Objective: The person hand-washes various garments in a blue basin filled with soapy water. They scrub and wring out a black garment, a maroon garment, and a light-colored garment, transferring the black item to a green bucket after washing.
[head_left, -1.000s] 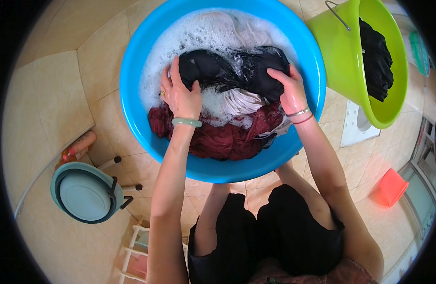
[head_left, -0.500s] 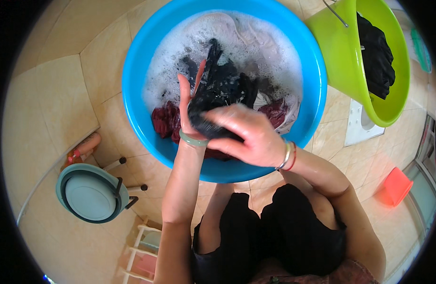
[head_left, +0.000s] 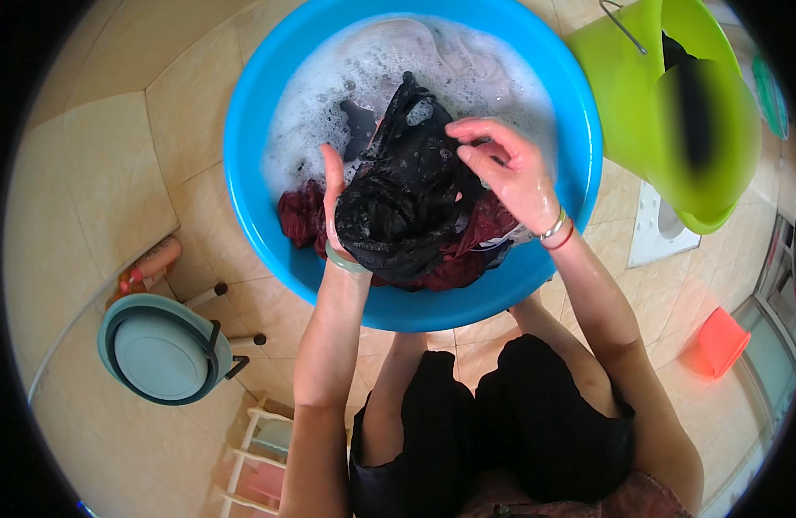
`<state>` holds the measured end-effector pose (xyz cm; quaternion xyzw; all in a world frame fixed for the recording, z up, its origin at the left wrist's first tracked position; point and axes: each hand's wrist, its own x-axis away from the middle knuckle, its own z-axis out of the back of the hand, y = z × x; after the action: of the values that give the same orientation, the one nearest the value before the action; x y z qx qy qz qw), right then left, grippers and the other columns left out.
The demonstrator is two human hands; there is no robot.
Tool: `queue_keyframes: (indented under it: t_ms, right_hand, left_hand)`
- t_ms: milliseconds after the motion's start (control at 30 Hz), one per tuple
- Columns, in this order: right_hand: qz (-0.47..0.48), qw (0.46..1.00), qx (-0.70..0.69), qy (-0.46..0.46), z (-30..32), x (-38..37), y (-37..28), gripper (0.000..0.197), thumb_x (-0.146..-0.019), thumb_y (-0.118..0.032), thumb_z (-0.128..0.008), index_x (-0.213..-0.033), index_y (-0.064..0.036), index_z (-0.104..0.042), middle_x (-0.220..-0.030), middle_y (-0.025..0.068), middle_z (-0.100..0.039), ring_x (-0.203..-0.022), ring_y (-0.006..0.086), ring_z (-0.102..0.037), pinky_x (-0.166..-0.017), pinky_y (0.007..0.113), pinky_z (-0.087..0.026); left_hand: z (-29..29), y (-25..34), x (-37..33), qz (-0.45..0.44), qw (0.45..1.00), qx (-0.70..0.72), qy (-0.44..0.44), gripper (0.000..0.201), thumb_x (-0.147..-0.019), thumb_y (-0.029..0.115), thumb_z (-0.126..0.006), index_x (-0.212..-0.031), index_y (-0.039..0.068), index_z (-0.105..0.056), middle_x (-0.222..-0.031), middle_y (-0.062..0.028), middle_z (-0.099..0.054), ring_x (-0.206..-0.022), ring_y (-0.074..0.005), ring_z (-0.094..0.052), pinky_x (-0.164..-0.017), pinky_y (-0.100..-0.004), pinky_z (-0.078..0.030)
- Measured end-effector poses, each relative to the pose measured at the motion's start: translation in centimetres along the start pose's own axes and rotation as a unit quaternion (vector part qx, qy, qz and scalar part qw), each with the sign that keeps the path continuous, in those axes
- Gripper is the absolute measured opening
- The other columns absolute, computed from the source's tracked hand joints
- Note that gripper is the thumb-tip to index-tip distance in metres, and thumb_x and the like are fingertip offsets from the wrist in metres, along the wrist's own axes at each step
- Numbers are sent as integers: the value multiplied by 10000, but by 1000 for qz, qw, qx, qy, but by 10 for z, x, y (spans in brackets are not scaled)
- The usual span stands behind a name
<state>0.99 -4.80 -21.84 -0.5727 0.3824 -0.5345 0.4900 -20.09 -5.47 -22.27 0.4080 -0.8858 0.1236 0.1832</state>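
Observation:
A wet, soapy black garment (head_left: 396, 203) is bunched over my left hand (head_left: 333, 203) in the blue basin (head_left: 236, 207). My left thumb stands up along the garment's left edge; the other fingers are hidden by the cloth, which the hand holds. At the garment's upper right is my right hand (head_left: 512, 168), its fingers bent and fingertips by the black cloth. A gap shows between thumb and fingers, with nothing seen in it. Dark red cloth (head_left: 303, 214) lies beside and below the black garment. Pale cloth (head_left: 398, 43) soaks in foamy water at the far side.
A lime-green bucket (head_left: 609, 95) tilts at the right, dark cloth (head_left: 674, 52) inside; part of it is blurred. Below it is a white floor drain plate (head_left: 648, 237). A grey-green folding basin (head_left: 161, 358) is at the left, a white rack (head_left: 243, 466) nearer, an orange-red container (head_left: 722, 343) at right.
My right hand has moved off the cloth over my left palm, up and right to the garment's far edge. The black garment has spread wider, and more dark red cloth shows.

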Motion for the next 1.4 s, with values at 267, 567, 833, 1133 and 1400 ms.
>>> queue_keyframes:
  t_ms: [267,567,833,1133,1400]
  right_hand:
    - [-225,898,-377,-25,16,-13,25,481,-932,-297,-665,-1280,12,-544,-1193,83,-620,-1098,126,-553,-947,297,-445]
    - [-40,972,-119,199,21,-3,42,298,-906,-168,-702,-1140,-11,-603,-1054,28,-657,-924,87,-581,-829,253,-493]
    - [-124,965,19,232,-1,-22,98,590,-756,-203,-825,-1224,10,-535,-1125,117,-654,-1009,204,-620,-877,329,-496]
    - [-365,896,22,251,5,-28,113,330,-782,-268,-767,-878,45,-719,-883,127,-713,-813,187,-650,-760,358,-499]
    - [-53,968,113,217,3,-18,108,485,-723,-161,-788,-1129,-1,-577,-999,159,-686,-904,288,-679,-809,386,-521]
  left_hand:
    - [-6,8,0,65,994,62,-55,888,-900,724,-380,-1506,80,-300,-1509,-150,-382,-1350,-362,-412,-1051,-626,-361]
    - [19,31,-11,-154,788,-529,275,669,-905,370,-683,-1435,51,-427,-1418,-173,-472,-1310,-263,-449,-1091,-361,-342]
    - [55,-19,-28,-305,502,-723,364,924,-744,152,-779,-1481,1,-243,-1453,-306,-319,-1337,-436,-365,-1117,-439,-314]
    - [64,32,9,-234,842,-347,340,510,-858,-102,-426,-1358,-27,-491,-1223,-158,-607,-1062,-259,-613,-783,-322,-538]
    - [66,10,-26,-213,485,-750,396,908,-747,399,-786,-1379,-107,-376,-1253,-329,-507,-1201,-473,-476,-1033,-467,-390]
